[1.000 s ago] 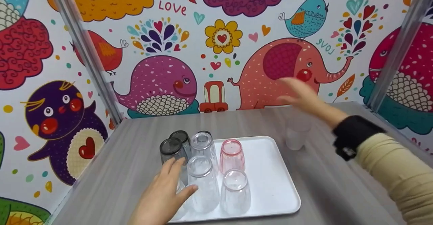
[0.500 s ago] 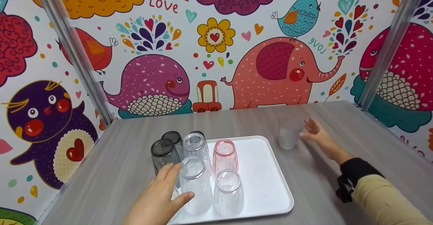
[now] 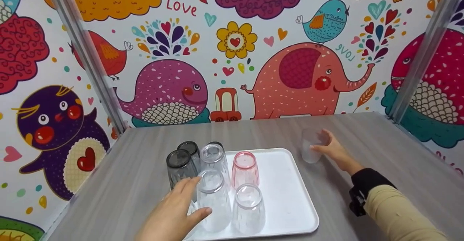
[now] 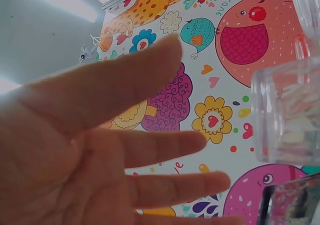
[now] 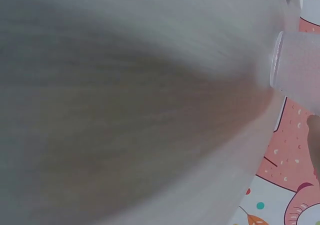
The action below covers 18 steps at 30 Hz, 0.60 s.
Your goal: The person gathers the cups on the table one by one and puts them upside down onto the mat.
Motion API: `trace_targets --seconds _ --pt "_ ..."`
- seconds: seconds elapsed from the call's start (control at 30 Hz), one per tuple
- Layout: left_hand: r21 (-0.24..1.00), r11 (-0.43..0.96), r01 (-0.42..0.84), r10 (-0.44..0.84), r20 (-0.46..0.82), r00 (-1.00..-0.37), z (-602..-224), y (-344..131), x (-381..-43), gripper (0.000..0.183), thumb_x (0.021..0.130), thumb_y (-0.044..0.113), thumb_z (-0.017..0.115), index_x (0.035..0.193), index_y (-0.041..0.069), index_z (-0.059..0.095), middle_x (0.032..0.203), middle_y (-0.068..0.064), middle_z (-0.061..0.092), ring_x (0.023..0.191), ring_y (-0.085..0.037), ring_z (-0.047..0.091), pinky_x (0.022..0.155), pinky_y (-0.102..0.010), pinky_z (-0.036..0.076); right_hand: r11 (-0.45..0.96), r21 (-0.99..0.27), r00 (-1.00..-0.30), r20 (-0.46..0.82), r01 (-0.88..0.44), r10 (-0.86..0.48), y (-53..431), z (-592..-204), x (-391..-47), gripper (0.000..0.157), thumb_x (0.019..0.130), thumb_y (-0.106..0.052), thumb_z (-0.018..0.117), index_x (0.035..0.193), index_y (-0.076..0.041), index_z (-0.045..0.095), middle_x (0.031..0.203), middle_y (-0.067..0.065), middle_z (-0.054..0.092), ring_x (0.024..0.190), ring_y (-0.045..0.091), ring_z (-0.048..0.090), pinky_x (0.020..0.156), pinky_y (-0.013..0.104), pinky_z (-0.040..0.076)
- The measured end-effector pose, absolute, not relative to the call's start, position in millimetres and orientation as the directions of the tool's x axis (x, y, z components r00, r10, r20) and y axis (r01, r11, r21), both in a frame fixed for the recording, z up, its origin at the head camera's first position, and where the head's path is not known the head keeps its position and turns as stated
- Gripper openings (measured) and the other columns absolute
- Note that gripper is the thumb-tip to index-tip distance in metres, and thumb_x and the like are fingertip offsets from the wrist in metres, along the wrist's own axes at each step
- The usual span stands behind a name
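Observation:
My right hand [image 3: 335, 150] is around the right side of a frosted, translucent cup [image 3: 310, 154], which stands on the table right of the tray; the thumb lies across its near side, and the other fingers are partly hidden behind it. In the right wrist view, the cup [image 5: 300, 67] shows at the right edge beside a finger. My left hand [image 3: 174, 208] is held with fingers spread next to a tall clear glass [image 3: 214, 204]; the left wrist view shows its open palm [image 4: 75, 150] with nothing in it.
On the white tray [image 3: 293, 197] stand upside-down glasses: a pink one [image 3: 245, 170], a shorter clear one [image 3: 249, 212], another clear one [image 3: 214, 157] and smoky dark ones [image 3: 180, 166] at the left. A patterned wall [image 3: 232, 9] closes off the table's back.
My right hand has come down from in front of the wall to the frosted cup and closed around its side. The left hand stays beside the glasses.

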<state>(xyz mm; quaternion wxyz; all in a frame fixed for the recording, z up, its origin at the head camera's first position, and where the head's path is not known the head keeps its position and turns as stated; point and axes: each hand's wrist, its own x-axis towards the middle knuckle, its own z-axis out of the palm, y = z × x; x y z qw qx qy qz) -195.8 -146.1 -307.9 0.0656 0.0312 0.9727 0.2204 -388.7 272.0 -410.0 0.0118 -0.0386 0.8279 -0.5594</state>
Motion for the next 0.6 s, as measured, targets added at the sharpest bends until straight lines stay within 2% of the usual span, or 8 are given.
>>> trace_targets --seconds 0.2,0.4,0.6 --pt "0.439 0.897 0.050 0.101 -0.092 -0.991 -307.3 -147.4 -194.7 0.077 0.073 0.045 0.071 0.134 0.011 0.042 0.136 -0.019 0.040 0.116 -0.040 0.045 0.088 -0.060 0.039 0.386 -0.918 -0.995 0.062 -0.090 -0.084 272.4 -411.3 -387.2 0.095 0.085 -0.030 0.065 0.143 0.001 -0.003 0.147 0.026 0.016 0.134 0.041 0.019 0.107 0.055 0.019" --pt "0.447 0.893 0.049 0.102 -0.096 -0.990 -305.8 -148.7 -192.9 0.076 0.074 0.045 0.070 0.135 0.010 0.041 0.137 -0.019 0.039 0.119 -0.039 0.043 0.090 -0.061 0.037 0.369 -0.924 -0.992 0.068 -0.103 -0.107 272.5 -411.2 -386.7 0.089 0.087 -0.027 0.062 0.143 0.002 -0.001 0.146 0.027 0.016 0.133 0.041 0.018 0.107 0.055 0.019" --pt "0.445 0.895 0.034 0.092 -0.111 -0.990 -305.6 -148.1 -193.0 0.077 0.073 0.046 0.071 0.135 0.012 0.041 0.138 -0.019 0.038 0.119 -0.041 0.042 0.088 -0.061 0.038 0.374 -0.923 -0.993 0.061 -0.096 -0.105 271.8 -411.5 -386.4 0.092 0.086 -0.028 0.063 0.143 0.001 -0.003 0.147 0.026 0.016 0.134 0.041 0.018 0.107 0.055 0.018"
